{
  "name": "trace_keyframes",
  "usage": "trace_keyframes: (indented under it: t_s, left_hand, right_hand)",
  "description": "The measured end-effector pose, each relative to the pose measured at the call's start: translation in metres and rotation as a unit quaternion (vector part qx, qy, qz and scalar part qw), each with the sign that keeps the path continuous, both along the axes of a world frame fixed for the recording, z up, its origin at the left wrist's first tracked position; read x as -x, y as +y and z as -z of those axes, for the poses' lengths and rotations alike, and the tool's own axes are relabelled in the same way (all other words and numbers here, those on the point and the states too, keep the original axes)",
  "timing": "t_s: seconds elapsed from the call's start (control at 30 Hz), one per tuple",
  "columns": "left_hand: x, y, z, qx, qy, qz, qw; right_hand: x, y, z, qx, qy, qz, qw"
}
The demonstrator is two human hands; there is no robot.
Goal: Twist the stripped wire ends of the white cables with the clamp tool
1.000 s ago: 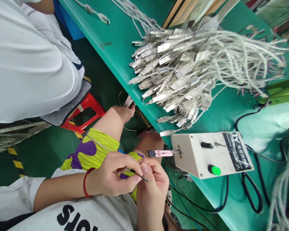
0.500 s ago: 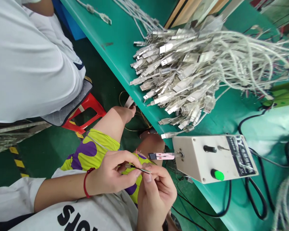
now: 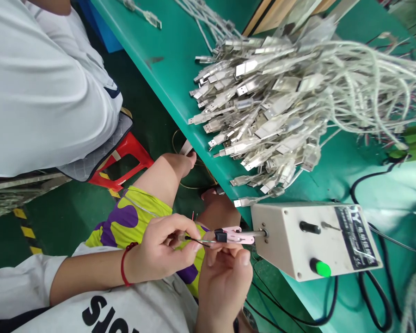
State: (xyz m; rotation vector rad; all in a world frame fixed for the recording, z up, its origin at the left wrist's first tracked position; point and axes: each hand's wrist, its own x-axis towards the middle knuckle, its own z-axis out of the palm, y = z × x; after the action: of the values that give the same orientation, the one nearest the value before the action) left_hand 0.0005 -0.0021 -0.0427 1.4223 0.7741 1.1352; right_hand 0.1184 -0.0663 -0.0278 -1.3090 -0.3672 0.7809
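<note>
My left hand [image 3: 169, 245] pinches a thin cable end, with dark, green and light wires [image 3: 203, 241] sticking out to the right from its fingertips. Those wires reach the black tip of a pink clip [image 3: 234, 236], which sits on a metal shaft from a white machine [image 3: 280, 240]. Just below the clip is my right hand [image 3: 225, 277], palm side showing, its thumb and fingers apart. It does not visibly hold anything, though its fingertips are partly hidden by the clip.
A big pile of USB cables [image 3: 263, 106] lies on the green table [image 3: 173, 97]. Black cords [image 3: 374, 291] loop beside the machine. A person in a white shirt [image 3: 48, 97] sits on a red stool [image 3: 133, 155] at the left.
The machine and clip appear slightly lower and further right. The clip's tip is now at the wires. My right hand's fingers have parted from the wires, and its thumb has moved right.
</note>
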Motion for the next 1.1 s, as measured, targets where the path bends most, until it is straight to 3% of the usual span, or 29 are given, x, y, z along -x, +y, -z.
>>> trace_keyframes:
  t_s: [0.13,0.3,1.1]
  left_hand:
    - [-0.002,0.0,0.003,0.025,-0.009,-0.002,1.0]
    - [-0.004,0.001,0.002,0.044,-0.023,-0.007,0.999]
    - [-0.01,0.003,0.002,0.02,-0.012,0.011,1.0]
  right_hand:
    - [-0.007,0.005,-0.001,0.028,0.054,-0.012,0.998]
    - [-0.014,0.004,-0.001,0.002,0.158,-0.057,0.986]
    - [-0.019,0.002,0.006,0.012,0.151,-0.074,0.986]
